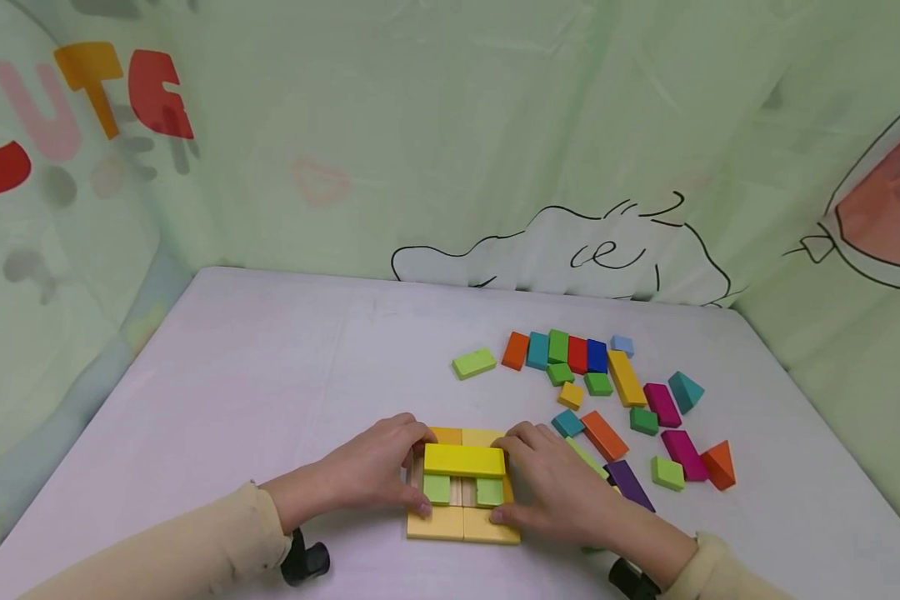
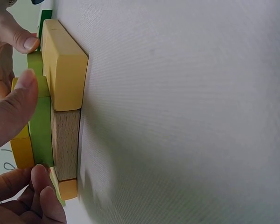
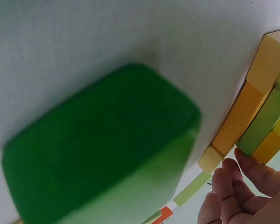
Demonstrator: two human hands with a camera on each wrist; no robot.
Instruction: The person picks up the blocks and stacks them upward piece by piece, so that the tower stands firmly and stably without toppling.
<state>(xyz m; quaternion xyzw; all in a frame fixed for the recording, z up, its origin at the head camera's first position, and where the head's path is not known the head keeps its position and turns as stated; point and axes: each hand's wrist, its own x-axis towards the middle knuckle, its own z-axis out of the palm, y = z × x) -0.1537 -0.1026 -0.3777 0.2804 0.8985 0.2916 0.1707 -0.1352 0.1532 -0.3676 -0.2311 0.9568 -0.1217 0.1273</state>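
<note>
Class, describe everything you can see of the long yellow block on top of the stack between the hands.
The long yellow block is a flat, matte bar, seemingly painted wood. It lies level across the stack, above two light green blocks. The left hand touches one end, the right hand the other.

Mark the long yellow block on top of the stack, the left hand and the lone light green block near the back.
long yellow block (image 1: 464,459), head view, top face.
left hand (image 1: 375,465), head view, back of hand.
light green block (image 1: 474,363), head view, top face.
</note>
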